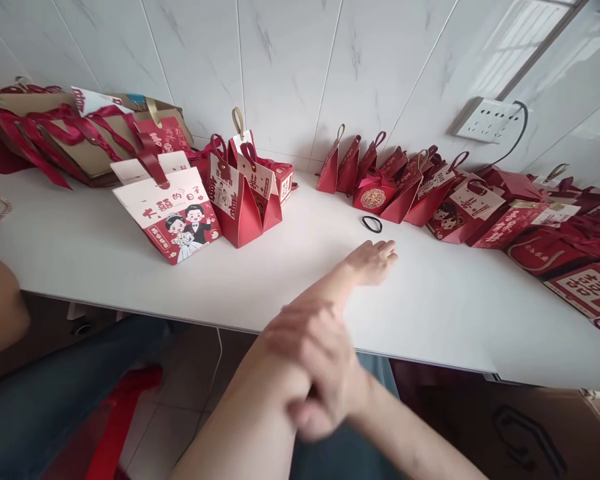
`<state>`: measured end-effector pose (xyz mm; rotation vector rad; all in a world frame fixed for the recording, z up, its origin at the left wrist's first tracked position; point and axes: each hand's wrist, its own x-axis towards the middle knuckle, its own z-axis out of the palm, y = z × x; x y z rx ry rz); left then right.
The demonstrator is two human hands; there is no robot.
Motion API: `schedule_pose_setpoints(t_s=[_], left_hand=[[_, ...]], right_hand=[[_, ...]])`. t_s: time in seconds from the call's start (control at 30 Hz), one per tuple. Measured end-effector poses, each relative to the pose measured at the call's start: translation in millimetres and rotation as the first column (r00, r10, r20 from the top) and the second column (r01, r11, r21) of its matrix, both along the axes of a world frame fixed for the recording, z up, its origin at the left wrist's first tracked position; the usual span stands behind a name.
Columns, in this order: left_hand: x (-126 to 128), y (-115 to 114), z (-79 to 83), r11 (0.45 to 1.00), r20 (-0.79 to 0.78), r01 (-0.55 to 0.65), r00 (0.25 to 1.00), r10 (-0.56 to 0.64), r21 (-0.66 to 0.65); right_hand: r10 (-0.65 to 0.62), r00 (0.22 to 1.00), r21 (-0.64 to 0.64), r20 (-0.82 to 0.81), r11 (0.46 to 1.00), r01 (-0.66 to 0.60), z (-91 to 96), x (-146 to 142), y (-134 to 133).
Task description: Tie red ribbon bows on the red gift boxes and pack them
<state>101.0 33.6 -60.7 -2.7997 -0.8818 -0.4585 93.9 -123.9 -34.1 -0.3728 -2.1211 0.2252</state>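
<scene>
Smooth tabletop [445, 293], glossy wall tiles [290, 67], paperboard boxes [245, 220], satiny ribbons [73, 128]

Black loop [373, 231] flat on the desk [290, 267]
Thin and rounded, it lies just beyond the left hand [373, 262], near but apart.

The person's left hand [373, 263] had rounded knuckles and short-looking fingers [387, 255]. Behind that hand, the wrist [343, 277] was thin, and the left arm [255, 400] got wider and wider the farther it was from the hand. That arm was bare and smooth. The right hand [325, 363] looked broad and fuzzy, too blurry to see its nails, with a fat, round thumb [311, 419] on its lower side. Behind the right hand, the right arm [405, 423] was bare too, and slimmer. Below the right hand, dull blue-green cloth [350, 459] covered the person's lap. A bit more cloth peeked out just right of that hand.
</scene>
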Motion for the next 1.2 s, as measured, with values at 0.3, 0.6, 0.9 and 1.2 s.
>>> schedule_pose_setpoints(t_s=[0.3,0.6,0.9,1.2], left_hand=[[4.3,-5.6,-0.8,1.0,0.018,-0.005,1.0,0.005,0.014],[-8.2,0.8,-7.2,0.93,0.284,-0.287,0.894,0.347,-0.23],[-11.2,-0.3,-4.1,0.924,0.342,-0.182,0.89,0.3,-0.337],[-12.3,6.2,-3.2,0.883,0.356,-0.167,0.87,0.341,-0.438]], right_hand=[[-0.194,0.969,-0.391,0.155,0.888,0.241,5.8,28.5,32.5],[0.028,0.998,-0.106,-0.054,0.994,-0.033,-7.8,-23.8,-43.5],[-0.513,0.82,-0.284,0.252,0.771,0.57,-29.5,47.2,16.6],[-0.437,0.83,-0.259,0.346,0.806,0.532,-38.8,42.6,-1.9]])
